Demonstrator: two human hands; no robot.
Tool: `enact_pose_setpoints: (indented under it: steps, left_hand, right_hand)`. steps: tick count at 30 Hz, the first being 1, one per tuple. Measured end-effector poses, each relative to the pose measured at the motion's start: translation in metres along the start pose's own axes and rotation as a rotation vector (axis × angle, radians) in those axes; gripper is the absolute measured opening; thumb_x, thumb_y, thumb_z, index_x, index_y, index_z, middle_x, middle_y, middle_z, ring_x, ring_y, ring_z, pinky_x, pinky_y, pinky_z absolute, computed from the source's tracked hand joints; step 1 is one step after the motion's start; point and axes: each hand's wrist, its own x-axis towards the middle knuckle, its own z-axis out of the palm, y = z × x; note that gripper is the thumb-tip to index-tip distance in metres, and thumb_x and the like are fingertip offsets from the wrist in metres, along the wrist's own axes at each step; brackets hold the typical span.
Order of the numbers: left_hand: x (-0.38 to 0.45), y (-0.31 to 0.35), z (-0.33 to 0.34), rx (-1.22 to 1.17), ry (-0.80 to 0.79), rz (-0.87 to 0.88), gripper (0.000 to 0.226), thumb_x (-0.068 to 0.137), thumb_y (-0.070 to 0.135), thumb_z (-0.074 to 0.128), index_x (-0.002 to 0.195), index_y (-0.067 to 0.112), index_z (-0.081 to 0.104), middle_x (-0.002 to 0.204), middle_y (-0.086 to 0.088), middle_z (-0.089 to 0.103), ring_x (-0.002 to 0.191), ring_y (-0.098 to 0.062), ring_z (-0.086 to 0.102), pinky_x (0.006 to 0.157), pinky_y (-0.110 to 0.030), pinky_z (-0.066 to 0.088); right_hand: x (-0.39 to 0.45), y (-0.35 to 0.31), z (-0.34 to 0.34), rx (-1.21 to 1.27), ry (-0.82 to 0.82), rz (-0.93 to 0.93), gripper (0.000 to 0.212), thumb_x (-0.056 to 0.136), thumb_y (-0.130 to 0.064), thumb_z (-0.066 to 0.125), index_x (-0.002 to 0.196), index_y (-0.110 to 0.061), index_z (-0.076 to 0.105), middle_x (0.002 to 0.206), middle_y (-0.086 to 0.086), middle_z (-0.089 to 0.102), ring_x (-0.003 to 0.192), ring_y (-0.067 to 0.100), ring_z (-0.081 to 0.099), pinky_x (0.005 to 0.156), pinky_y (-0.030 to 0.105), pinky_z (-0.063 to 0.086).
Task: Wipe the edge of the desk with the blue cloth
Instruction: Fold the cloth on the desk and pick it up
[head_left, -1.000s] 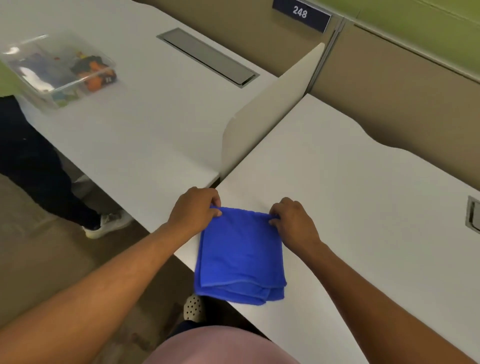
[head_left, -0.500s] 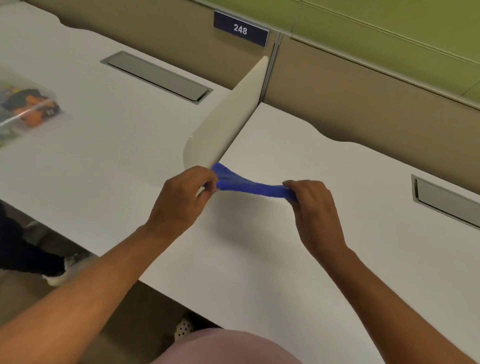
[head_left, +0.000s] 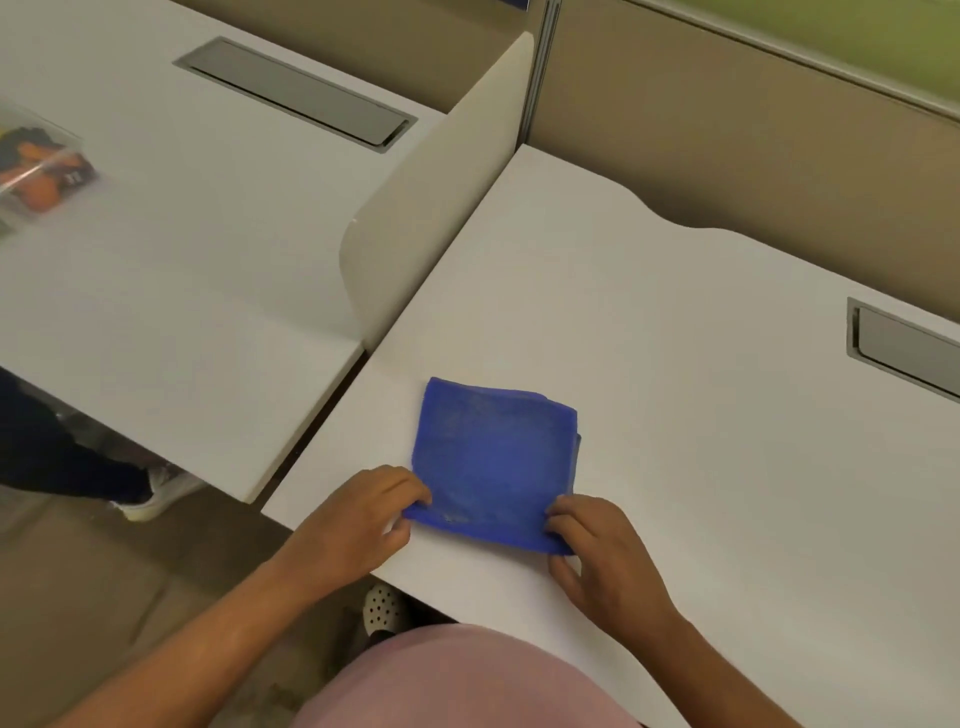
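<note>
The blue cloth (head_left: 493, 457) lies folded into a flat square on the white desk (head_left: 701, 415), a little in from the desk's near edge. My left hand (head_left: 358, 525) pinches the cloth's near-left corner. My right hand (head_left: 602, 556) pinches its near-right corner. Both hands rest on the desk top just inside the front edge (head_left: 467, 618). The cloth's far side lies free on the surface.
A low cream divider (head_left: 426, 208) separates this desk from the neighbouring desk (head_left: 182, 260), which carries a clear plastic box (head_left: 36, 166) and a grey cable hatch (head_left: 296, 91). Another hatch (head_left: 904, 348) sits at the right. A person's leg and shoe (head_left: 150, 488) stand at the left.
The cloth hung over the desk edge, was lifted and stretched between both hands, and now lies folded flat further onto the desk, held by its near corners.
</note>
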Motion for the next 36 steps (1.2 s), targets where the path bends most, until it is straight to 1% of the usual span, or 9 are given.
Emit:
enact_pose_setpoints:
  steps: [2, 7, 10, 13, 17, 21, 24, 29, 36]
  left_hand:
    - [0.0, -0.006, -0.001, 0.0, -0.01, -0.009, 0.034, 0.083, 0.013, 0.079, 0.116, 0.02, 0.073, 0.114, 0.008, 0.072, 0.106, -0.009, 0.065, 0.092, -0.028, 0.053]
    - [0.003, -0.013, -0.004, 0.093, 0.018, 0.05, 0.021, 0.087, 0.027, 0.074, 0.106, 0.02, 0.081, 0.107, 0.004, 0.074, 0.103, -0.016, 0.065, 0.081, -0.035, 0.057]
    - [0.001, -0.012, -0.004, 0.005, -0.007, 0.01, 0.031, 0.094, 0.039, 0.059, 0.114, 0.023, 0.077, 0.118, 0.01, 0.072, 0.119, -0.008, 0.06, 0.097, -0.031, 0.054]
    - [0.003, -0.013, -0.007, -0.155, -0.014, -0.127, 0.035, 0.099, 0.045, 0.052, 0.128, 0.031, 0.066, 0.137, 0.019, 0.064, 0.135, 0.005, 0.051, 0.109, -0.021, 0.045]
    - [0.03, -0.008, -0.009, -0.284, 0.042, -0.212, 0.018, 0.104, 0.043, 0.051, 0.115, 0.031, 0.06, 0.106, 0.02, 0.069, 0.099, 0.001, 0.068, 0.08, -0.03, 0.058]
    - [0.069, -0.007, -0.006, -0.362, 0.261, -0.404, 0.012, 0.104, 0.034, 0.058, 0.112, 0.026, 0.063, 0.092, 0.011, 0.071, 0.085, -0.006, 0.07, 0.069, -0.031, 0.059]
    - [0.091, -0.009, -0.002, -0.373, 0.332, -0.497, 0.009, 0.103, 0.034, 0.061, 0.107, 0.028, 0.065, 0.085, 0.007, 0.07, 0.076, -0.008, 0.069, 0.06, -0.028, 0.053]
    - [0.113, -0.014, 0.006, -0.279, 0.334, -0.559, 0.019, 0.104, 0.036, 0.057, 0.113, 0.021, 0.067, 0.088, 0.003, 0.069, 0.074, -0.016, 0.068, 0.06, -0.03, 0.048]
    - [0.114, -0.022, 0.011, -0.082, 0.234, -0.481, 0.026, 0.101, 0.041, 0.062, 0.119, 0.023, 0.064, 0.081, 0.007, 0.065, 0.07, -0.013, 0.062, 0.063, -0.028, 0.049]
  right_hand:
    - [0.0, 0.001, -0.001, 0.045, -0.008, 0.024, 0.037, 0.071, -0.009, 0.089, 0.103, -0.018, 0.072, 0.1, -0.005, 0.073, 0.086, 0.018, 0.068, 0.083, 0.032, 0.06]
    - [0.007, 0.012, -0.001, 0.017, -0.027, 0.008, 0.041, 0.071, -0.017, 0.096, 0.107, -0.014, 0.078, 0.108, -0.001, 0.077, 0.09, 0.023, 0.074, 0.085, 0.034, 0.059]
    - [0.007, 0.019, -0.002, 0.051, -0.023, -0.012, 0.034, 0.074, -0.02, 0.094, 0.104, -0.015, 0.079, 0.112, -0.001, 0.077, 0.099, 0.021, 0.075, 0.091, 0.032, 0.058]
    - [0.01, 0.018, -0.009, 0.306, -0.039, 0.195, 0.024, 0.083, -0.029, 0.072, 0.107, -0.03, 0.072, 0.107, -0.016, 0.076, 0.097, 0.007, 0.071, 0.089, 0.014, 0.052]
    - [0.03, 0.023, -0.011, 0.513, 0.006, 0.392, 0.014, 0.095, -0.027, 0.067, 0.097, -0.04, 0.063, 0.094, -0.018, 0.071, 0.082, 0.009, 0.067, 0.069, 0.01, 0.047]
    - [0.06, 0.029, -0.012, 0.612, 0.117, 0.536, 0.016, 0.101, -0.031, 0.068, 0.112, -0.041, 0.061, 0.09, -0.008, 0.073, 0.082, 0.01, 0.069, 0.066, 0.018, 0.054]
    - [0.082, 0.032, -0.012, 0.629, 0.183, 0.633, 0.019, 0.101, -0.039, 0.066, 0.115, -0.047, 0.055, 0.086, -0.009, 0.072, 0.077, 0.007, 0.068, 0.059, 0.013, 0.052]
    - [0.105, 0.037, -0.006, 0.572, 0.181, 0.732, 0.027, 0.102, -0.04, 0.065, 0.127, -0.037, 0.055, 0.092, -0.01, 0.071, 0.073, 0.005, 0.069, 0.056, 0.012, 0.047]
    - [0.093, 0.039, 0.006, 0.34, 0.041, 0.709, 0.041, 0.102, -0.03, 0.065, 0.139, -0.024, 0.047, 0.072, -0.009, 0.061, 0.066, 0.007, 0.063, 0.056, 0.019, 0.042]
